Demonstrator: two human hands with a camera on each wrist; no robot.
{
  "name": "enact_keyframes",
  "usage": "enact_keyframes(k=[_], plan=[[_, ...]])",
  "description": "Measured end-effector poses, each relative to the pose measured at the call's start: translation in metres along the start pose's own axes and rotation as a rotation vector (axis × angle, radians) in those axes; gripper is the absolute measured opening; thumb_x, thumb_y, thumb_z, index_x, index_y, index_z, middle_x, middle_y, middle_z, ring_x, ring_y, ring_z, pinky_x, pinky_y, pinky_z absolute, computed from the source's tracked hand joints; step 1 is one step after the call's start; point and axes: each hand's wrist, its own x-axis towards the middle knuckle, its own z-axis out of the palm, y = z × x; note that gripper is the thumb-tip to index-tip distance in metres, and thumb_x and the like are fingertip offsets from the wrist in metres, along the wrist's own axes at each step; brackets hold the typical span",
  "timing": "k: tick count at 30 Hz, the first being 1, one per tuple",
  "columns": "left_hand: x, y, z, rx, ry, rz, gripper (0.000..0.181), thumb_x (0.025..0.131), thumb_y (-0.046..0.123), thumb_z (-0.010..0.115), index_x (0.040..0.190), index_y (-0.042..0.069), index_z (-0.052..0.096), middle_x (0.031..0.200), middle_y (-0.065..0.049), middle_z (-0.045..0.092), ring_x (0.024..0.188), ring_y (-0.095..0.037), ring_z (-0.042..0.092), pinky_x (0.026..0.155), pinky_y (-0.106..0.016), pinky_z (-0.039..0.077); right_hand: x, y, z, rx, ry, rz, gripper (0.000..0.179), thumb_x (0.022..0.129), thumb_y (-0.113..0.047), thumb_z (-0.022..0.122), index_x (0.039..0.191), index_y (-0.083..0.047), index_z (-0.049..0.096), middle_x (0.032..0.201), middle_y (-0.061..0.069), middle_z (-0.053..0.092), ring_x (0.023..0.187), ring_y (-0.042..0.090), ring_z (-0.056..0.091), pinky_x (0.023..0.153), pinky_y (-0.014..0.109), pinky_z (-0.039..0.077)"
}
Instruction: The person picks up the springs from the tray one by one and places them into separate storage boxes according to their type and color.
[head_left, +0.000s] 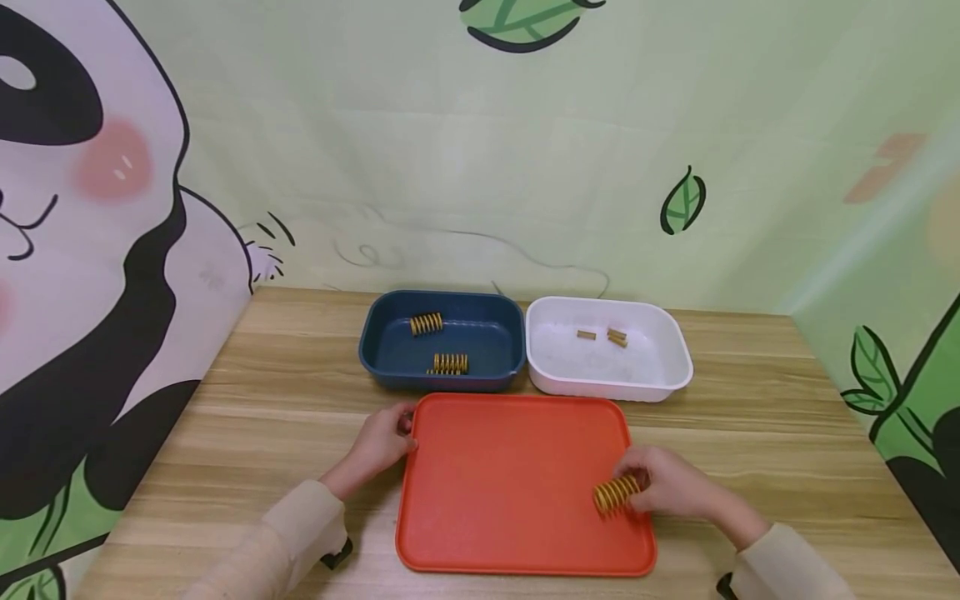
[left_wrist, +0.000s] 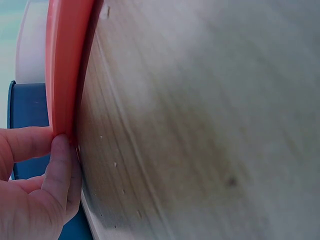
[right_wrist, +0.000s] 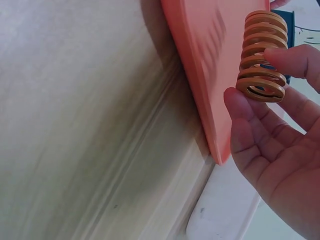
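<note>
My right hand (head_left: 667, 483) pinches a yellow-gold coil spring (head_left: 615, 495) over the right side of a red tray (head_left: 517, 492). In the right wrist view the spring (right_wrist: 264, 55) stands nearly upright between thumb and fingers, its coils clearly visible. At the tray's far left corner is my left hand (head_left: 381, 442), gripping the rim. The left wrist view shows its thumb and fingertips pinching the tray's edge (left_wrist: 67, 65). Behind the tray, a dark blue bin (head_left: 442, 385) holds more coil springs, among them one near its back wall (head_left: 426, 324).
A white bin (head_left: 607, 388) stands right beside the blue one, with several small tan pieces (head_left: 617, 335) in it. Bins and tray sit on a wood-grain table (head_left: 757, 417). A printed cloth backdrop (head_left: 420, 150) rises behind the table's back edge.
</note>
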Motion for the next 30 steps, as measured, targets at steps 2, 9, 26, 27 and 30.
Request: enact_keyframes(k=[2,9,26,27,30], plan=[[0.000,0.000,0.000,0.000,0.000,-0.001,0.046,0.063,-0.007,0.060,0.109,-0.003,0.058,0.074,-0.007,0.055,0.068,-0.016,0.048,0.059,-0.024,0.040,0.001,-0.001,-0.001,-0.005,0.010,-0.010,0.023,0.061,-0.003,0.066,0.084,-0.005,0.063,0.074,-0.004,0.056,0.064,-0.001,0.044,0.054,0.018,0.040],[0.001,0.001,0.000,-0.006,-0.006,-0.012,0.045,0.064,-0.007,0.060,0.109,-0.003,0.058,0.074,-0.007,0.054,0.068,-0.016,0.047,0.059,-0.024,0.040,0.004,-0.002,-0.005,-0.003,0.045,-0.011,0.022,0.063,-0.002,0.065,0.085,-0.006,0.063,0.074,-0.005,0.056,0.065,-0.001,0.044,0.056,0.018,0.041],[0.001,0.001,0.000,-0.010,-0.008,-0.003,0.046,0.064,-0.008,0.060,0.109,-0.002,0.058,0.074,-0.007,0.054,0.067,-0.016,0.047,0.059,-0.024,0.039,0.017,-0.010,-0.017,-0.046,0.129,-0.002,0.023,0.067,0.001,0.064,0.088,-0.006,0.063,0.082,0.000,0.058,0.072,0.004,0.046,0.061,0.023,0.045],[0.001,0.000,0.000,-0.012,-0.009,-0.004,0.046,0.064,-0.008,0.060,0.109,-0.002,0.058,0.074,-0.007,0.054,0.067,-0.016,0.047,0.059,-0.024,0.039,0.018,-0.011,-0.018,-0.045,0.128,0.000,0.022,0.068,0.001,0.064,0.089,-0.006,0.063,0.083,0.000,0.058,0.072,0.004,0.046,0.061,0.023,0.045],[0.001,0.000,0.000,-0.015,-0.011,-0.006,0.045,0.064,-0.009,0.060,0.109,-0.002,0.058,0.073,-0.007,0.053,0.067,-0.016,0.047,0.059,-0.024,0.039,0.019,-0.011,-0.019,-0.049,0.135,0.012,0.023,0.068,0.001,0.064,0.090,-0.006,0.062,0.083,0.000,0.057,0.073,0.004,0.046,0.061,0.023,0.045]])
